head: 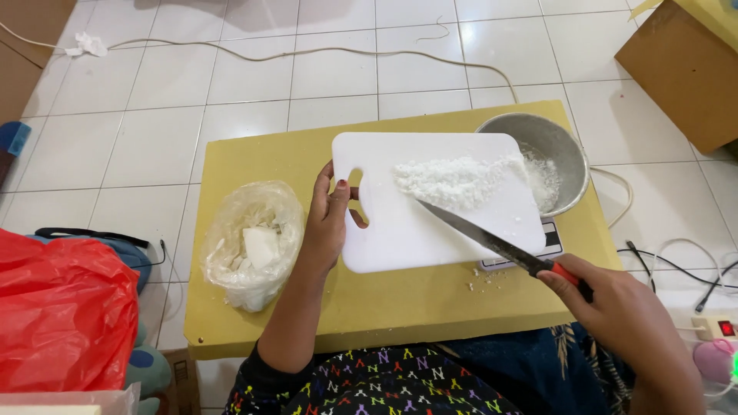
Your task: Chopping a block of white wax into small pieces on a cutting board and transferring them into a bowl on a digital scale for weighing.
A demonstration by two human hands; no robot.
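Left hand [329, 219]: forearm reaching forward over the low table; fingers curled through the handle slot of the cutting board [415, 230], thumb on its top face, gripping it firmly.
Right hand [615, 307]: closed around the red-and-black handle of the knife [492, 240]; wrist angled so the blade points up and left, towards the left hand.
Cutting board: white plastic, smooth, rounded corners, tilted (far edge resting on the bowl rim).
White crumbs [453, 180]: coarse, powdery heap lying just beyond the blade tip, spilling towards the bowl.
Bowl [565, 146]: dull metal, round, ahead of the right hand, partly filled with crumbs.
Bag [250, 242]: clear crinkled plastic, left of the left hand, holding white blocks.
Table [369, 307]: flat yellow board.
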